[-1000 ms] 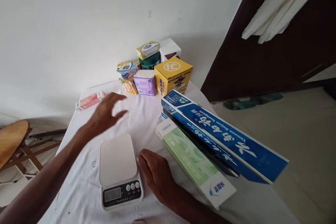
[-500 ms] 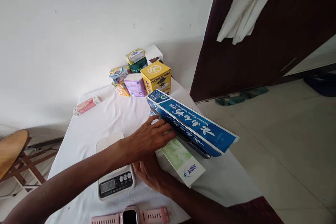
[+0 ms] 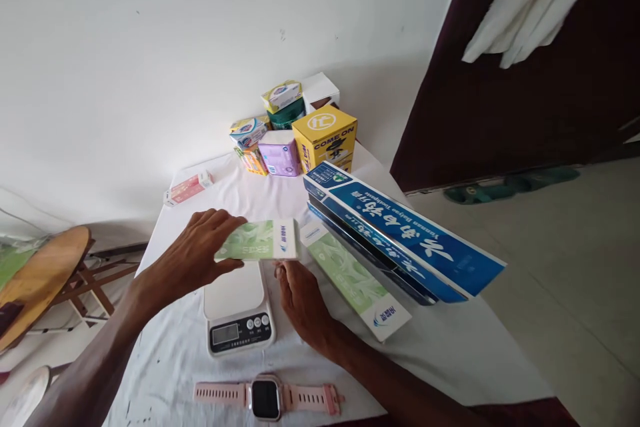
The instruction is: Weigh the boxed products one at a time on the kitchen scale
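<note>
My left hand [image 3: 203, 247] grips a green and white toothpaste box [image 3: 257, 240] by its left end, thumb below and fingers above. The box hangs over the back of a white kitchen scale [image 3: 235, 293]. Just under the box's right end is my right hand [image 3: 305, 300], fingers curled together; whether its fingertips touch the box I cannot tell. A second green and white toothpaste box [image 3: 355, 280] lies to the right of that hand. Beside it rests a long blue toothpaste carton [image 3: 400, 227], with a dark gap along its near side.
A pink smartwatch [image 3: 266, 397] lies at the front of the white-clothed table [image 3: 165, 347]. Toward the wall stand a yellow box [image 3: 325, 137], a purple pack [image 3: 280, 157] and several small boxes. A pink box [image 3: 189, 188] is at the left edge. A wooden stool [image 3: 65, 267] stands beyond.
My left hand has come away from the blue carton and moved left, now with a green and white toothpaste box in it. My arms have uncrossed. The view has shifted left.
</note>
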Demonstrator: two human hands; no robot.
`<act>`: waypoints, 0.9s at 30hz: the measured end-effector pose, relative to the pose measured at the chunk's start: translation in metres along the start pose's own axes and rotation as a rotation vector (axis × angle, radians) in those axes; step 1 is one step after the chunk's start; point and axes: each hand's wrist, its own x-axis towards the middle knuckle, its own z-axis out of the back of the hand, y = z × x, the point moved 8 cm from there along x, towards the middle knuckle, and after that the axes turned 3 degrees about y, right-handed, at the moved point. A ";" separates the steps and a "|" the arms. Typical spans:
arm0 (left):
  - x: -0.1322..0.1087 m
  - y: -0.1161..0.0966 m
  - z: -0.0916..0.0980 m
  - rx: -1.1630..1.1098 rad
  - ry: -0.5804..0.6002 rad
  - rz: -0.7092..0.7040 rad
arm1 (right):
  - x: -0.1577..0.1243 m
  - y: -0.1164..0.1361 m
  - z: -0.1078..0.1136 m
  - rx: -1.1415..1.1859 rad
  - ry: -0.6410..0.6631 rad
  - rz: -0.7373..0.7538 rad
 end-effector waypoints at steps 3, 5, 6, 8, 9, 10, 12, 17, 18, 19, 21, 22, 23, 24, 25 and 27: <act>-0.031 0.030 -0.025 -0.032 0.043 0.115 | 0.001 0.000 0.001 0.019 0.022 -0.013; -0.044 0.038 -0.045 -0.066 0.086 0.155 | 0.001 0.002 0.001 0.032 0.047 -0.024; -0.048 0.039 -0.053 -0.082 0.103 0.169 | 0.001 0.002 0.001 0.042 0.061 -0.032; -0.052 0.039 -0.066 -0.104 0.118 0.188 | 0.002 0.001 -0.001 0.062 0.085 -0.054; -0.053 0.039 -0.069 -0.111 0.119 0.196 | 0.002 0.001 -0.002 0.071 0.095 -0.066; -0.054 0.038 -0.071 -0.114 0.117 0.202 | 0.002 0.000 -0.002 0.081 0.102 -0.078; -0.055 0.038 -0.070 -0.119 0.112 0.208 | 0.002 -0.002 -0.001 0.097 0.101 -0.105; -0.060 0.040 -0.055 -0.146 0.025 0.212 | 0.002 -0.006 0.006 0.121 0.040 -0.168; -0.060 0.040 -0.053 -0.148 0.009 0.212 | 0.002 -0.006 0.006 0.120 0.042 -0.171; -0.061 0.040 -0.052 -0.149 0.001 0.211 | 0.002 -0.007 0.006 0.116 0.047 -0.174; -0.060 0.039 -0.056 -0.153 0.008 0.209 | 0.001 -0.008 0.005 0.108 0.056 -0.182; -0.060 0.039 -0.059 -0.153 0.020 0.208 | 0.001 -0.009 0.004 0.105 0.062 -0.186; -0.060 0.038 -0.063 -0.154 0.038 0.209 | 0.001 -0.009 0.003 0.103 0.068 -0.190; -0.061 0.039 -0.067 -0.154 0.059 0.211 | 0.000 -0.009 0.003 0.103 0.074 -0.193; -0.062 0.041 -0.070 -0.154 0.082 0.213 | 0.000 -0.010 0.002 0.104 0.080 -0.194; -0.064 0.053 -0.072 -0.152 0.110 0.226 | 0.000 -0.009 0.001 0.104 0.095 -0.186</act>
